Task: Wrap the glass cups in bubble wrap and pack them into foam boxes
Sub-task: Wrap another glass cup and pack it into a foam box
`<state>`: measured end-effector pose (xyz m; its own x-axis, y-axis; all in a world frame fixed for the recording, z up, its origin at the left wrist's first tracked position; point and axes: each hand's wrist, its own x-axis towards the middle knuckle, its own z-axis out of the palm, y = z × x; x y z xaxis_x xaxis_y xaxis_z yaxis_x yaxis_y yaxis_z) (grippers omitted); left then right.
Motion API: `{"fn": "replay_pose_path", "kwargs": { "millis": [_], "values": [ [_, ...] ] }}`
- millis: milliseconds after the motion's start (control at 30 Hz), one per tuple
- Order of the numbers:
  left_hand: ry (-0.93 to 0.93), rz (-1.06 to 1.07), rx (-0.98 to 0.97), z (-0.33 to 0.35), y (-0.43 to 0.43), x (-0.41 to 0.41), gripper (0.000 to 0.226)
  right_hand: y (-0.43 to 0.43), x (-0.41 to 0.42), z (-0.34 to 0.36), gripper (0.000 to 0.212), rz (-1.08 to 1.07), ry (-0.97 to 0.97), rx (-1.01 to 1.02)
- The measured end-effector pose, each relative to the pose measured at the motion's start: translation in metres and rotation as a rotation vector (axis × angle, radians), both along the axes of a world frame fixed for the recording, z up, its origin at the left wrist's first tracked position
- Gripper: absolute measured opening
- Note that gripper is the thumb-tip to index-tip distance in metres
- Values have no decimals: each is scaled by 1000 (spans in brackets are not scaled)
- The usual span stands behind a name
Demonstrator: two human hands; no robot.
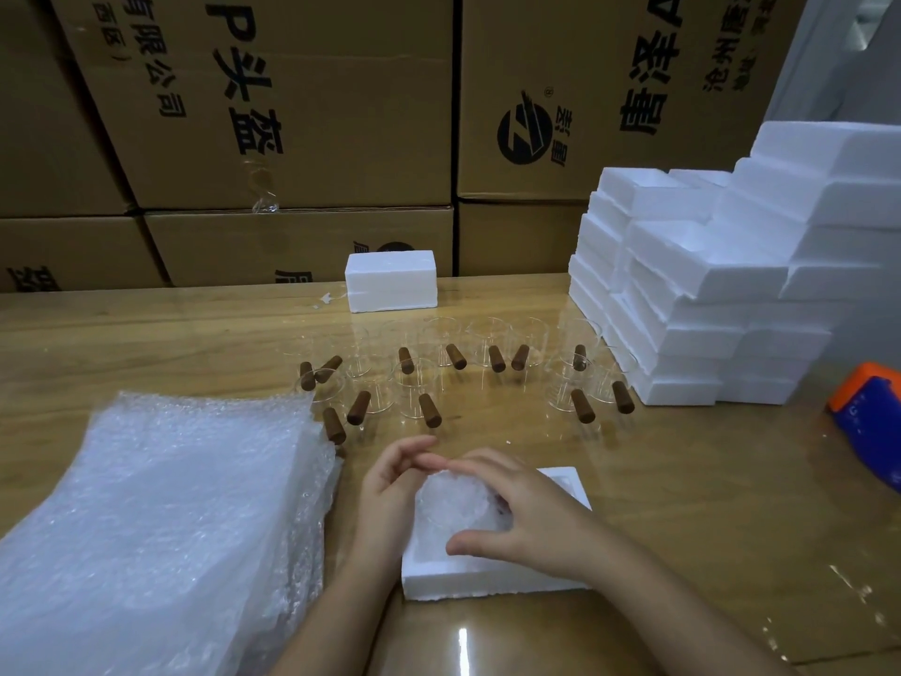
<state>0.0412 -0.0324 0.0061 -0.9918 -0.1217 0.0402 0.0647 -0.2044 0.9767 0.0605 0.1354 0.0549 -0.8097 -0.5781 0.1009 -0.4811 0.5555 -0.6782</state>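
A cup wrapped in bubble wrap (451, 502) sits in the hollow of an open white foam box (487, 575) near the table's front edge. My right hand (517, 514) curls over the wrapped cup, thumb at its near side, fingers over the top. My left hand (390, 490) lies against the bundle's left side with fingers loosely bent. Several bare glass cups with brown wooden handles (419, 383) stand in rows mid-table. A thick pile of bubble wrap sheets (161, 519) lies at the left.
A closed foam box (390, 280) stands at the back centre. Stacks of foam boxes (707, 285) fill the right side. An orange and blue tape dispenser (868, 412) lies at the far right. Cardboard cartons (292, 114) wall off the back of the wooden table (682, 480).
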Motion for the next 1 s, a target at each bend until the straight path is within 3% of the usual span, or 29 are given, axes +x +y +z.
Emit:
{"fn": "replay_pose_path", "kwargs": {
  "millis": [133,333,433,500,633,733,867,1000],
  "values": [
    [34,64,-28,1,-4,-1,36,-4,-3,0,64,-2,10,18],
    [-59,5,-8,1,-4,-3,28,-3,-7,-5,68,39,28,40],
    [-104,-17,55,2,-3,-3,30,4,-9,2,70,63,-51,43],
    [-145,-28,109,2,-3,-4,34,19,-18,17,65,-57,-11,-28],
    [-172,-17,105,4,-3,-3,31,81,-56,57,33,-589,485,-200],
    [-190,-4,133,6,-1,-3,31,141,-84,83,50,-919,714,25],
    [-197,7,125,8,-1,-2,33,189,-104,93,78,-1015,500,325],
    [-180,9,125,8,-1,-1,33,200,-114,87,78,-969,382,475]
  ]
}}
